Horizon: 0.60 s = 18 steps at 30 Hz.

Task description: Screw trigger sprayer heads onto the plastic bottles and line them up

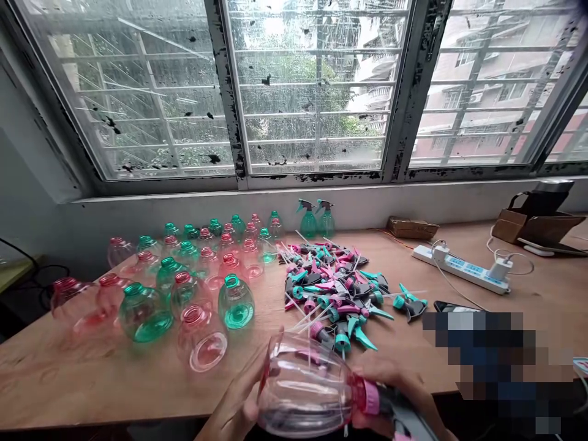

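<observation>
A clear pink spray bottle [305, 392] lies tilted on its side between my hands at the table's front edge. Its base end rests in my left hand [236, 398], the fingers curled around it. A grey trigger head [408, 416] with a pink collar [371, 397] sits at the bottle's neck. My right hand [404, 383] is closed around the neck and collar, its fingers partly hidden behind them. A thin tube shows inside the bottle. Just beyond lies a heap of loose pink, teal and grey trigger heads [331, 282] with white tubes.
Several open pink and green bottles [236, 306] stand on the wooden table [114, 386] at left. Two green spray bottles [325, 220] with heads stand by the wall. At right are a power strip [462, 269], a brown box [412, 228], a phone [454, 306] and a cardboard stand [533, 223].
</observation>
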Tool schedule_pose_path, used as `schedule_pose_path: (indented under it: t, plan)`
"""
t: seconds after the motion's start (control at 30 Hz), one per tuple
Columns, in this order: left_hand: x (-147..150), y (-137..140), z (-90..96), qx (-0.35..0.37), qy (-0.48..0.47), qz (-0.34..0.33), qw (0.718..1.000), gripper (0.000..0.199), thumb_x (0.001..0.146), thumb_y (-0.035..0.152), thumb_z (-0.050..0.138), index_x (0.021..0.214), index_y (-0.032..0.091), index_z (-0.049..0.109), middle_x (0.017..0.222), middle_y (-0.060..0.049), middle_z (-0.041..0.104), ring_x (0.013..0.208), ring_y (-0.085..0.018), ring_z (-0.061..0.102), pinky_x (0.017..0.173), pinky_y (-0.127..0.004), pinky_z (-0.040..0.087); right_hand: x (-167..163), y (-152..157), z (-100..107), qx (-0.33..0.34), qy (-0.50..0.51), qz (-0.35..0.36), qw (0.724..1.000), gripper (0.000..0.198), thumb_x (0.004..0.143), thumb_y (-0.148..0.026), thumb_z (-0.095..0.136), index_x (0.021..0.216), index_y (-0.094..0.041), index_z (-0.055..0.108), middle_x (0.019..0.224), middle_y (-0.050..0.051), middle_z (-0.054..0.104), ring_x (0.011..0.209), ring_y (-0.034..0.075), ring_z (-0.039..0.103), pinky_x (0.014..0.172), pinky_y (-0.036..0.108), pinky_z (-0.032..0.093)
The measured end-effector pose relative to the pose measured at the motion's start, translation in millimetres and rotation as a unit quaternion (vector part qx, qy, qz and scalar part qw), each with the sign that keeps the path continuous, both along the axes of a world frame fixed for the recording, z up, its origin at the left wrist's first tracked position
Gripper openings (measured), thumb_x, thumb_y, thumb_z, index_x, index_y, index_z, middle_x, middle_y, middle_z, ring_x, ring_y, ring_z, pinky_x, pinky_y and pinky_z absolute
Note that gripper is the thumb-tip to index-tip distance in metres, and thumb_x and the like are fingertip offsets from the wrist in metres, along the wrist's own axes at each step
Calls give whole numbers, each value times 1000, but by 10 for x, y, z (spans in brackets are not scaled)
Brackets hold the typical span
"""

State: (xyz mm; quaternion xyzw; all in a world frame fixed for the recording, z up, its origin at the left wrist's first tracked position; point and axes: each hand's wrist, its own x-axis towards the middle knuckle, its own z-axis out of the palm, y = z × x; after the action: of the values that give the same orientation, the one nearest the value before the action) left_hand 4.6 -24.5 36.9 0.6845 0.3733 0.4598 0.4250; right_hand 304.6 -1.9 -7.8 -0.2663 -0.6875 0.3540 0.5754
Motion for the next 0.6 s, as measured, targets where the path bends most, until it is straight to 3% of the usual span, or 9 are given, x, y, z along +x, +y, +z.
schedule_pose_path:
  t: [0.07, 0.17, 0.23, 0.3, 0.33, 0.4, 0.5, 0.53, 0.6]
  plan:
    - [14, -22, 1, -65, -39, -13, 997, 88, 84, 85, 49, 152, 29, 55, 152, -14, 62, 141, -50, 53, 109, -67, 48, 14, -16, -4, 34, -34, -13, 999, 45, 68, -44, 97, 109, -30, 84, 92, 9, 85, 80, 35, 77, 76, 42, 62]
    - [95, -2, -1, -109, -54, 18, 992, 72, 81, 74, 69, 141, 35, 66, 139, -12, 72, 126, -48, 67, 95, -62, 58, -50, -51, -11, -104, -20, -28, 994, 43, 77, -67, 82, 88, -25, 84, 75, 8, 82, 70, 31, 76, 66, 37, 61]
    - [161, 51, 10, -125, -52, 30, 990, 56, 84, 68, 70, 130, 37, 74, 124, -11, 80, 113, -45, 75, 86, -60, 62, -92, -62, -38, -213, 11, 33, 976, 56, 86, -75, 66, 77, -22, 80, 61, 6, 76, 54, 25, 71, 54, 32, 57]
    - [203, 103, 34, -129, -50, 33, 990, 47, 88, 66, 65, 122, 37, 78, 112, -10, 83, 108, -44, 77, 87, -62, 62, -93, -57, -80, -231, 23, 56, 971, 60, 88, -77, 61, 78, -20, 79, 55, 5, 72, 43, 21, 65, 44, 29, 51]
    - [209, 114, 48, -130, -51, 35, 990, 46, 90, 67, 62, 121, 37, 78, 108, -10, 84, 108, -43, 77, 89, -64, 61, -79, -53, -102, -194, 9, 32, 980, 58, 86, -77, 64, 81, -21, 80, 58, 6, 73, 45, 22, 65, 44, 30, 52]
    - [190, 96, 77, -130, -56, 38, 989, 46, 91, 67, 61, 123, 39, 76, 109, -10, 83, 110, -42, 77, 89, -65, 60, -45, -50, -134, -49, -51, -28, 997, 53, 83, -73, 71, 94, -23, 84, 66, 8, 76, 54, 26, 69, 51, 33, 56]
    - [133, -17, 112, -93, -70, 21, 993, 55, 86, 64, 72, 134, 40, 68, 127, -13, 76, 117, -41, 73, 89, -60, 62, -45, -69, -135, 140, -127, -33, 981, 49, 92, -64, 67, 119, -25, 80, 74, 9, 77, 61, 29, 72, 60, 37, 59]
    - [122, -61, 120, -65, -77, 13, 995, 61, 83, 63, 76, 138, 39, 64, 136, -13, 71, 121, -41, 71, 91, -58, 62, -65, -78, -121, 157, -134, -26, 978, 47, 97, -62, 61, 122, -26, 79, 75, 8, 77, 61, 28, 72, 60, 37, 60]
    - [126, -132, 134, 6, -86, 12, 996, 69, 79, 58, 82, 141, 35, 60, 145, -15, 63, 127, -41, 67, 98, -54, 60, -119, -89, -76, 124, -136, -30, 983, 46, 100, -61, 55, 118, -28, 79, 77, 8, 79, 63, 29, 75, 62, 35, 61]
